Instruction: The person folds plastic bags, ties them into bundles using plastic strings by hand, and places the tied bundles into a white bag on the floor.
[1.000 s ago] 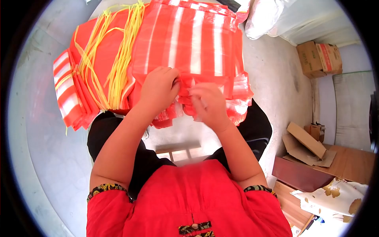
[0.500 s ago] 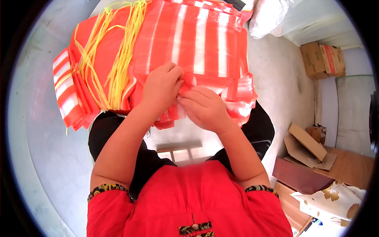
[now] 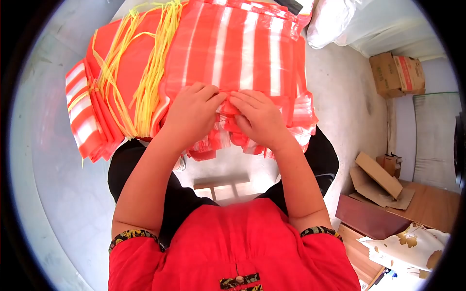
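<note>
A stack of red-and-white striped plastic bags lies across my lap. My left hand is closed on the top plastic bag near the stack's front edge, fingertips pressed into the film. Beside it, my right hand pinches the same bag, its fingertips almost meeting those of the left. Below both hands, crumpled ends of the bags hang toward me. Yellow plastic strips lie in loose strands to the left of the stack, over more red bags. A folded striped bundle tied with a yellow strip rests at the far left.
A closed cardboard box stands by the wall at the right. An opened carton lies on a wooden cabinet nearer me. At the top right is a white plastic-wrapped bundle. A wooden stool bar shows between my knees.
My hands have shifted slightly up and now sit level, side by side. The front part of the top bag has been gathered and folded in under my fingers.
</note>
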Demonstrator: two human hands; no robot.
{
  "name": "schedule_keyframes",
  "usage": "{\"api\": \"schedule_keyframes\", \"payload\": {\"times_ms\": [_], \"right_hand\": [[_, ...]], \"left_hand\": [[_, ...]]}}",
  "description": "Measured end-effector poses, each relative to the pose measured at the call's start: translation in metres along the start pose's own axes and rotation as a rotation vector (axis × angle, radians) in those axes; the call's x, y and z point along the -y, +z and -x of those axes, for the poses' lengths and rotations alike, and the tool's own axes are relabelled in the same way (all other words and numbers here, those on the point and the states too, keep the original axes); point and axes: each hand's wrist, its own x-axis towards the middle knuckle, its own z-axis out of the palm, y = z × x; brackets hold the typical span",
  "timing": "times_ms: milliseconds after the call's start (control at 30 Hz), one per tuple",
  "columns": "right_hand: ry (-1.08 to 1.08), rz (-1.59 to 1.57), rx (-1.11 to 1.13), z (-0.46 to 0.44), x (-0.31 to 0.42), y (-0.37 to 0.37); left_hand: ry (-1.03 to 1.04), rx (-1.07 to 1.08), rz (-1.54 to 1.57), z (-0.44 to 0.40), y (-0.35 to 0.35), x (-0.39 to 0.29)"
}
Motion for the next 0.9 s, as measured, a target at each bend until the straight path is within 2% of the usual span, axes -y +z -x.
{"api": "schedule_keyframes", "payload": {"times_ms": [300, 400, 467, 567, 667, 900], "right_hand": [[0.011, 0.162, -0.059, 0.004, -0.001, 0.004], [0.229, 0.008, 0.059, -0.005, 0.010, -0.011], [0.353, -0.063, 0.217, -0.014, 0.016, -0.028], [0.490, -0.230, 0.380, -0.025, 0.012, -0.051], [0.537, -0.313, 0.408, -0.032, -0.010, -0.049], [0.661, -0.394, 0.383, -0.044, -0.047, -0.033]], "left_hand": [[-0.031, -0.008, -0.041, -0.002, -0.008, 0.003], [-0.101, -0.041, -0.038, 0.004, -0.022, 0.010], [-0.158, -0.039, -0.014, 0.010, -0.030, 0.017], [-0.615, 0.176, 0.349, 0.011, -0.062, 0.005], [-0.639, 0.081, 0.433, 0.021, -0.058, 0.019], [-0.638, -0.003, 0.305, 0.009, -0.049, 0.029]]}}
